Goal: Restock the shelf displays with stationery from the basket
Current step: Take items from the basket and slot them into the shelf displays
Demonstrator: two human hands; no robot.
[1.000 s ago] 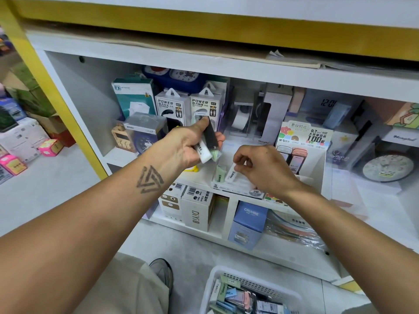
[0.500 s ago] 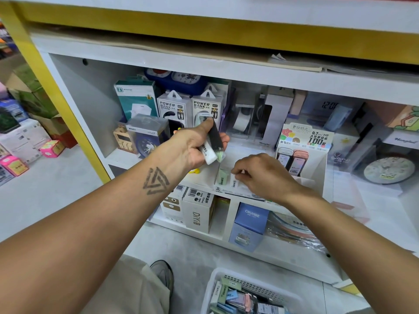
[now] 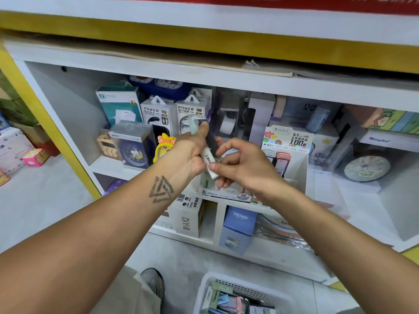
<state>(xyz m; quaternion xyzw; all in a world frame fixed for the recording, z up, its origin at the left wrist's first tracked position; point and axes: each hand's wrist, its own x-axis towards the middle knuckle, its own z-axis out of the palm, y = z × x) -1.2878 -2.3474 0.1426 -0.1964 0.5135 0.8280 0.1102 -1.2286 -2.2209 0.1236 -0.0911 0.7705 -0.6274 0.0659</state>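
My left hand (image 3: pixel 189 155) gripped a bundle of slim stationery packs (image 3: pixel 209 150), thumb extended up along it, forearm reaching toward the shelf (image 3: pixel 226 78). My right hand (image 3: pixel 243 165) pinched the white pack's lower end between thumb and forefinger. The basket (image 3: pixel 205 288) sat on the floor below.

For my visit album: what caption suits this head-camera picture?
Left hand holds a few slim stationery packs; right hand pinches the white one, above the floor basket.
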